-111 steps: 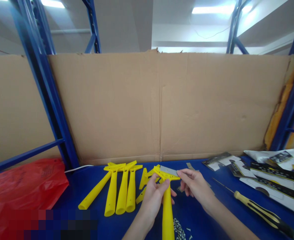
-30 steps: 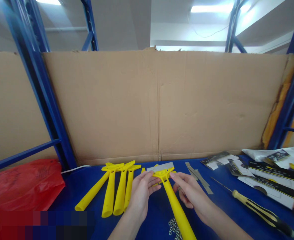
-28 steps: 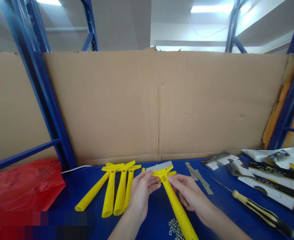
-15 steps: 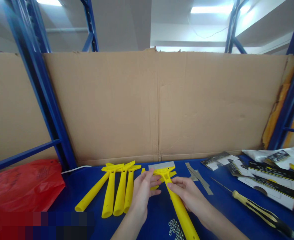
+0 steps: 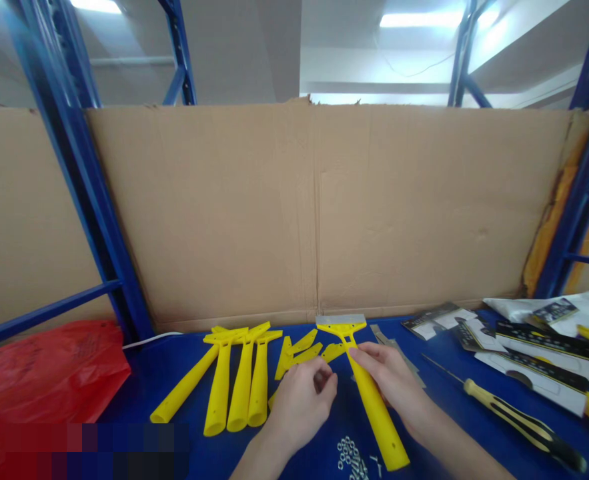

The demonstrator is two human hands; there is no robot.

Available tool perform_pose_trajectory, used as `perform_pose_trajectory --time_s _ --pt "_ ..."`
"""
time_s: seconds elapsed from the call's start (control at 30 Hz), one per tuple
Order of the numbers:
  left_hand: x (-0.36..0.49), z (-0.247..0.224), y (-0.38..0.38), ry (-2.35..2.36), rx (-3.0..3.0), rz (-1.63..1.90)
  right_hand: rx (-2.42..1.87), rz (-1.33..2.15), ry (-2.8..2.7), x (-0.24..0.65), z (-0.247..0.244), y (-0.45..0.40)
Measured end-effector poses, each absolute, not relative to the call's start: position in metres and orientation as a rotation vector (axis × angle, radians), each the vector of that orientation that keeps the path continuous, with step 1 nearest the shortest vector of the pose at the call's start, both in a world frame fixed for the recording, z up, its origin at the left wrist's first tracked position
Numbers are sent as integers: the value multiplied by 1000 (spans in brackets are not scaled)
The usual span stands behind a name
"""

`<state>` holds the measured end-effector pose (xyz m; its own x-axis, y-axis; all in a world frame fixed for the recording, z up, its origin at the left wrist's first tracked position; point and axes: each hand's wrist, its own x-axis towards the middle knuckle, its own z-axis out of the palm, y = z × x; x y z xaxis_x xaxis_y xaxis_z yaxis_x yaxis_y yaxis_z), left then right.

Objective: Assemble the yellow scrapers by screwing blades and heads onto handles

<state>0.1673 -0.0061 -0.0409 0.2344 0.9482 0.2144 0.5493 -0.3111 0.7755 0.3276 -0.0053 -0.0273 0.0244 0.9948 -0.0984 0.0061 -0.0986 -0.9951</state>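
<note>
My right hand (image 5: 387,373) grips a yellow scraper (image 5: 377,417) by its handle, just below the head. A flat grey blade (image 5: 341,320) lies along the front edge of that head. To the left, my left hand (image 5: 301,400) is closed, its fingers curled in toward the thumb; whatever is between them, if anything, is hidden. Several small flat yellow plates (image 5: 304,342) lie on the blue table just beyond my left hand. Below the hands sits a pile of small metal nuts and screws (image 5: 350,457).
Several yellow scraper handles (image 5: 217,393) lie in a row at the left, next to a red plastic bag (image 5: 49,373). Loose grey blades (image 5: 399,350) are behind my right hand. A screwdriver (image 5: 519,423) and several printed cards (image 5: 539,380) lie at the right. Cardboard (image 5: 319,213) stands behind.
The scraper has shifted up and right in my right hand, its whole blade edge now showing. My left hand has left the scraper's head, moved down and curled its fingers.
</note>
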Motion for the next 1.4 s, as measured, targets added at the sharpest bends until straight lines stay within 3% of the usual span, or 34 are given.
perform_pose_trajectory --time_s 0.27,0.53,0.7,1.1,1.27,1.4 --pt "162 -35 -19 1327 2117 502 -1333 1268 -1142 327 -31 -2" --pt "157 -33 -13 1741 2369 593 -1320 1309 -1139 327 -33 -1" --pt "154 -33 -6 1985 2454 477 -1328 1313 -1132 327 -35 1" --pt "154 -23 -11 1931 2565 237 -1325 1301 -1143 326 -35 1" --pt "154 -32 -7 1925 2404 393 -1310 1290 -1171 327 -31 -3" --pt "151 -43 2 1938 2167 814 -1315 1285 -1182 328 -31 -3"
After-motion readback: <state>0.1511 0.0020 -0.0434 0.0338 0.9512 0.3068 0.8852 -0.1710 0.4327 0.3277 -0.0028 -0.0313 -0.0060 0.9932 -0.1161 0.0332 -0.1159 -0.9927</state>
